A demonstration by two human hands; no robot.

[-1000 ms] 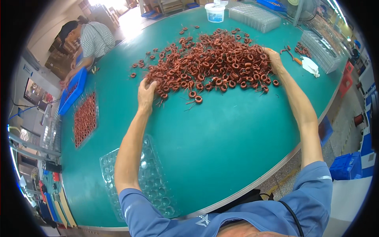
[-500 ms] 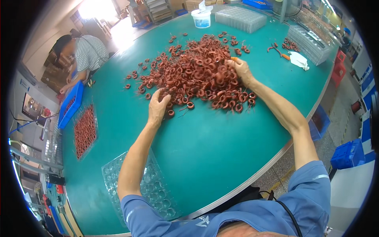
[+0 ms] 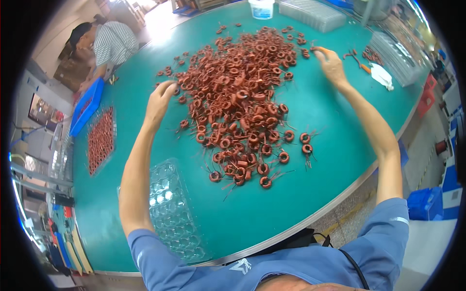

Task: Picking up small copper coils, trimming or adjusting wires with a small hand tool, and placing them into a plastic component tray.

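A broad heap of copper-red wire-wound ring coils [image 3: 238, 82] with loose wire leads spreads over the green table [image 3: 272, 208]. My left hand [image 3: 161, 99] is at the heap's left edge, its fingers extended toward a few coils there. On the right, my right hand [image 3: 331, 67] hovers or rests beside the heap, fingers stretched out and apart. An orange covering shows on one of its fingers, close to some stray coils. Neither hand visibly holds a coil. By my left forearm lies a clear plastic tray [image 3: 172, 208] with round pockets and no coils in them.
At the left sit a coil-filled tray [image 3: 101, 140] and a blue bin [image 3: 88, 107], near a person in a striped shirt [image 3: 114, 43]. Stacked clear trays [image 3: 313, 15] and a white tub [image 3: 262, 8] stand at the back. An orange-handled tool [image 3: 365, 68] and white cloth [image 3: 382, 76] lie right.
Part of the heap has spread toward me, with coils now nearer the table's front. My left hand moved left and away, my right hand moved right, off the heap.
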